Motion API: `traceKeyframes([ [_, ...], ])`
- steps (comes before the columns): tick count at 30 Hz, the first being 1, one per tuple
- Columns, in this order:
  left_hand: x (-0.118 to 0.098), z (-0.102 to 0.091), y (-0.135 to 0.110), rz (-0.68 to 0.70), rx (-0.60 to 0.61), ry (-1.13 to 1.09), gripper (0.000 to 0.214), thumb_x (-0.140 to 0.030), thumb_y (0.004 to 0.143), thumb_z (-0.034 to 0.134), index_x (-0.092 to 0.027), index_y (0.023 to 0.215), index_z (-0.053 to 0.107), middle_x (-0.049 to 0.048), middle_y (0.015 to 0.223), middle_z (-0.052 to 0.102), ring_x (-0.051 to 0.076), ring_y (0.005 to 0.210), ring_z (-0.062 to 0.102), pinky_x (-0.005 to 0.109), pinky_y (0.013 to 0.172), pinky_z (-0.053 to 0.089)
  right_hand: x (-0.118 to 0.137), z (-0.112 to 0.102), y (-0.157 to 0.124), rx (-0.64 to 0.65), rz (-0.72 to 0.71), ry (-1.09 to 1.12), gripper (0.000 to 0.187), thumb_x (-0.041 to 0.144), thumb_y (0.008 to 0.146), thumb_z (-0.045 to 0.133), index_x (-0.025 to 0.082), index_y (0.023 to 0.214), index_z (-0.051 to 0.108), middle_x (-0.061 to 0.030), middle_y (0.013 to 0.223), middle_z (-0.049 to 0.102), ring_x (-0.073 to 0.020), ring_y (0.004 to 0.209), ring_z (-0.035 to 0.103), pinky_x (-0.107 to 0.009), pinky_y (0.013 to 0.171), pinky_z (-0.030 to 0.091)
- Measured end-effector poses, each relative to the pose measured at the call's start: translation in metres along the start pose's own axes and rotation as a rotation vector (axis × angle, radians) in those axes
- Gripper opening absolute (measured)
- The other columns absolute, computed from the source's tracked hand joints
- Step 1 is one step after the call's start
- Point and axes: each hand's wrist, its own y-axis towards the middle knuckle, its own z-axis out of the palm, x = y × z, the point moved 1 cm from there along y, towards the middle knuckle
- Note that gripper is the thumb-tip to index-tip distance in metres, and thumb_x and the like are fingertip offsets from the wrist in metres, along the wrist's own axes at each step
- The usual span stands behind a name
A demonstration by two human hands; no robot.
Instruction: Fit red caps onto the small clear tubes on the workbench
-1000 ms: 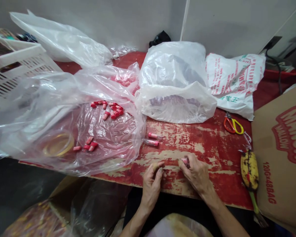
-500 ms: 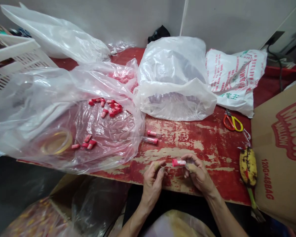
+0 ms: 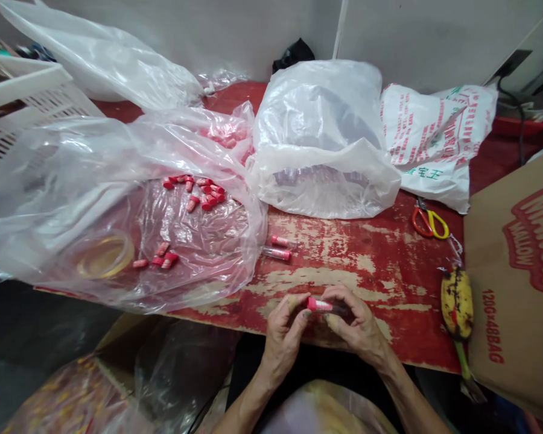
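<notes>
A small clear tube with a red cap and a pink-and-white label (image 3: 321,305) lies level between my hands, just over the front of the table. My left hand (image 3: 286,322) has its thumb and fingertips closed at the red cap end. Curled around the clear end, my right hand (image 3: 355,319) grips the tube and partly hides it. Two similar red-capped tubes (image 3: 278,253) rest on the table beyond my left hand. Several loose red caps (image 3: 206,196) lie on the plastic bag to the left.
A big clear plastic bag (image 3: 104,211) spreads over the left of the red table (image 3: 335,247), with a tape roll (image 3: 104,256) under it. White bags (image 3: 321,120) stand behind. Scissors (image 3: 429,222), a banana (image 3: 457,304) and a cardboard box (image 3: 516,253) are at right.
My left hand has closed in on the red cap end, which was apart from it before. The tube has shifted slightly left, and my right hand has moved along with it.
</notes>
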Motion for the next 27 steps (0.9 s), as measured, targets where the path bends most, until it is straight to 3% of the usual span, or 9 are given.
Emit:
traceKeyframes([
  [6,-0.004,0.002,0.001,0.068,0.042,-0.044,0.023,-0.017,0.086,0.057,-0.028,0.105,0.066,-0.0002,0.095,0.066,0.013,0.089,0.06,0.022,0.08,0.045,-0.004,0.003,0.003,-0.003,-0.043,0.024,0.011,0.025,0.089,0.056,0.026,0.099,0.059,-0.001,0.097,0.055,-0.0152,0.095,0.054,-0.026,0.083,0.042],
  [11,-0.002,0.004,-0.001,0.064,0.055,-0.06,0.021,-0.018,0.085,0.058,-0.026,0.102,0.068,0.0021,0.095,0.066,0.015,0.09,0.06,0.024,0.081,0.047,-0.001,0.004,0.005,-0.085,-0.064,-0.105,0.007,0.028,0.09,0.056,0.023,0.089,0.06,-0.001,0.089,0.058,-0.0142,0.086,0.056,-0.023,0.075,0.044],
  [13,0.0,0.004,-0.002,0.026,0.056,-0.048,0.021,-0.021,0.086,0.057,-0.025,0.104,0.067,0.0037,0.098,0.064,0.016,0.092,0.06,0.026,0.083,0.047,0.005,0.002,0.006,-0.12,-0.096,-0.28,0.01,0.026,0.091,0.053,0.021,0.085,0.06,-0.0009,0.084,0.059,-0.0133,0.08,0.057,-0.022,0.07,0.042],
  [15,0.002,0.003,-0.002,-0.023,0.017,-0.052,0.022,-0.025,0.087,0.055,-0.024,0.107,0.066,0.0051,0.1,0.062,0.017,0.094,0.06,0.028,0.082,0.048,0.013,-0.002,0.007,-0.176,-0.194,-0.595,0.016,0.023,0.093,0.05,0.019,0.081,0.059,-0.0012,0.08,0.06,-0.0129,0.073,0.055,-0.023,0.065,0.039],
  [19,0.006,0.001,-0.002,-0.136,-0.129,-0.091,0.023,-0.032,0.088,0.053,-0.022,0.106,0.064,0.0043,0.096,0.061,0.015,0.078,0.06,0.026,0.072,0.05,0.021,0.0,0.013,-0.195,-0.383,-1.204,0.024,0.021,0.093,0.05,0.018,0.07,0.057,-0.0023,0.071,0.059,-0.0154,0.064,0.05,-0.03,0.06,0.029],
  [23,0.009,0.0,-0.004,-0.202,-0.209,-0.11,0.025,-0.035,0.086,0.055,-0.02,0.105,0.064,0.0027,0.088,0.061,0.013,0.069,0.059,0.026,0.069,0.05,0.012,0.006,0.022,-0.016,-0.435,-1.402,0.027,0.002,0.084,0.047,0.018,0.063,0.055,-0.003,0.062,0.052,-0.0173,0.058,0.044,-0.032,0.057,0.025],
  [27,0.012,0.001,-0.006,-0.22,-0.224,-0.152,0.026,-0.036,0.086,0.056,-0.02,0.104,0.064,0.0031,0.086,0.061,0.013,0.069,0.058,0.026,0.066,0.05,0.008,0.004,0.022,0.017,-0.457,-1.421,0.024,0.002,0.083,0.047,0.018,0.066,0.056,-0.0049,0.066,0.053,-0.0192,0.062,0.043,-0.032,0.058,0.024],
])
